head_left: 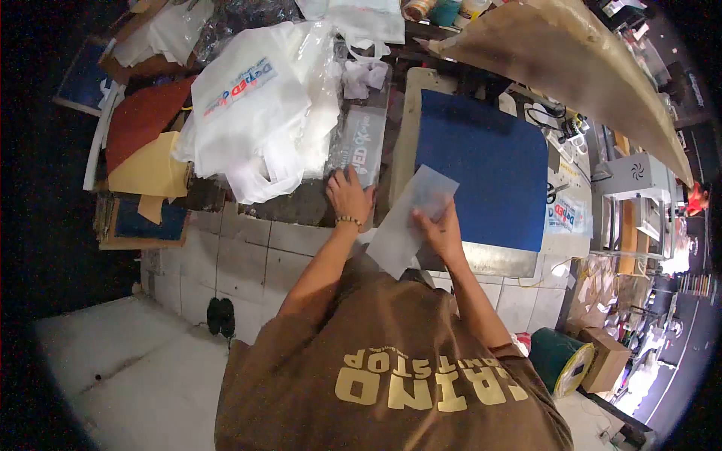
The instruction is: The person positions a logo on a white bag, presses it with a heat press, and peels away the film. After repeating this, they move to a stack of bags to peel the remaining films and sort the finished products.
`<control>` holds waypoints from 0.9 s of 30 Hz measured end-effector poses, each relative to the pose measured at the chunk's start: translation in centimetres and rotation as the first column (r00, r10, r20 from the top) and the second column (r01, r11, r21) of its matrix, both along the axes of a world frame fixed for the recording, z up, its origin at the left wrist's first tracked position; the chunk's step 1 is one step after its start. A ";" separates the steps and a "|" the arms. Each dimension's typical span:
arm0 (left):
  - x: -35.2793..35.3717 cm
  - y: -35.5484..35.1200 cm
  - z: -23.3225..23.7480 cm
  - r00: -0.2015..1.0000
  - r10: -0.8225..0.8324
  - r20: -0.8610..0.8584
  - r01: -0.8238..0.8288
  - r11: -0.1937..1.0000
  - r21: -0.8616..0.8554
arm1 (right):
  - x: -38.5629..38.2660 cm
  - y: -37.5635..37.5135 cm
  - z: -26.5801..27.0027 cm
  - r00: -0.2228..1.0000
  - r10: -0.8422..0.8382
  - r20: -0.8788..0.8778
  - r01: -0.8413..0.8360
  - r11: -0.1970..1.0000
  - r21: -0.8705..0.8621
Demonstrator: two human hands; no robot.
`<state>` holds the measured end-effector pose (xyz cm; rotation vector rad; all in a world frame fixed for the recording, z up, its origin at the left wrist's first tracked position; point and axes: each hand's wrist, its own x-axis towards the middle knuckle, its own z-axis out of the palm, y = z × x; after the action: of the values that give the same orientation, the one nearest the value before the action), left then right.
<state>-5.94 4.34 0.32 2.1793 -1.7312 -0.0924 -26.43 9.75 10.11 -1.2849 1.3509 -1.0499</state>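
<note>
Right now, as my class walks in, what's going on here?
The person's right hand holds a translucent sheet, which overlaps the near left corner of a blue panel in this view. The left hand, its fingers spread, is at the near end of a grey lettered panel. White printed bags lie piled to the left of that.

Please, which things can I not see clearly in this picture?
All in the head view:
- How the right hand grips behind the cloudy sheet: the sheet veils it.
- What lies under the white bags: they cover it.
- The whole upper bag: cut off by the top edge.
- What is beneath the blue mat: the mat hides it.
</note>
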 end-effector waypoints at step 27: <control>10.0 6.4 12.8 -0.345 0.160 -0.925 0.238 0.968 0.078 | 10.9 -6.4 0.1 0.908 0.107 0.405 -0.185 0.970 0.160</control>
<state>4.05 10.71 13.12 0.9740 -0.5302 -1.7606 -15.51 3.35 10.17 -0.9502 1.0048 -0.9810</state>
